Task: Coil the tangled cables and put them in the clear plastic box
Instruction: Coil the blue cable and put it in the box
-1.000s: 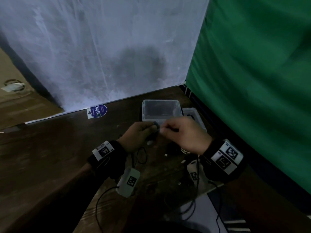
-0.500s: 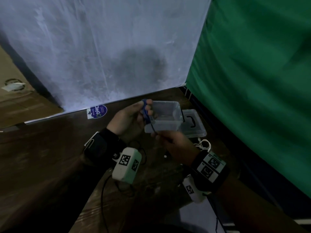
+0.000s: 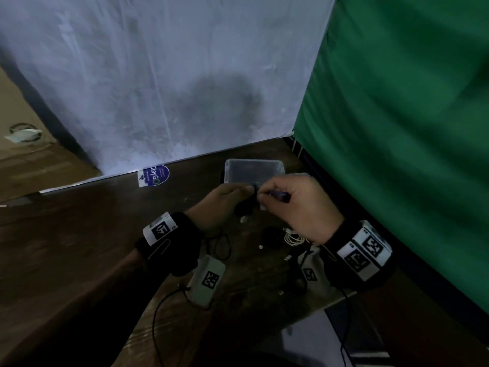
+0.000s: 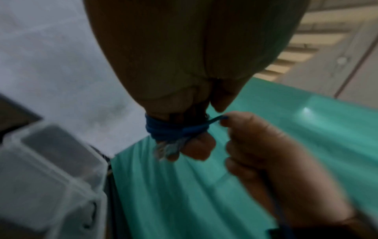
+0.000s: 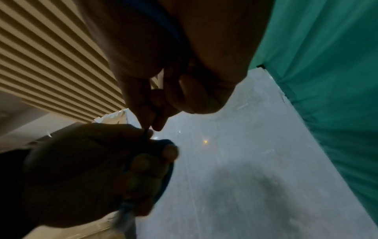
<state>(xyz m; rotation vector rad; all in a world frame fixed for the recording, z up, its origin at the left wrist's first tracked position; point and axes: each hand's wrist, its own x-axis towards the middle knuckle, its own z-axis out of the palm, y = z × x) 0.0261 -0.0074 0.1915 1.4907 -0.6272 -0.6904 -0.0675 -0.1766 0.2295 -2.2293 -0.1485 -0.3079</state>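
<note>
A blue cable (image 4: pixel 175 131) is wound in several turns round the fingers of my left hand (image 3: pixel 227 197), with its silvery plug end sticking out below. My right hand (image 3: pixel 291 205) pinches the cable's free end (image 4: pixel 216 119) right beside the left fingertips. Both hands hover just in front of the clear plastic box (image 3: pixel 254 170), which stands open on the dark wooden table and shows nothing inside. In the left wrist view the box (image 4: pixel 51 169) lies at the lower left. A coiled white cable (image 3: pixel 292 238) and a black cable bundle (image 3: pixel 270 238) lie on the table below the hands.
A green curtain (image 3: pixel 397 128) hangs close on the right and a white sheet (image 3: pixel 158 88) stands behind the table. A round blue sticker (image 3: pixel 154 175) sits at the table's back edge. A thin black lead (image 3: pixel 222 245) loops under my left wrist.
My left hand has dropped from beside the box's left wall to in front of it. My right hand has risen to meet it, still holding the blue cable's end.
</note>
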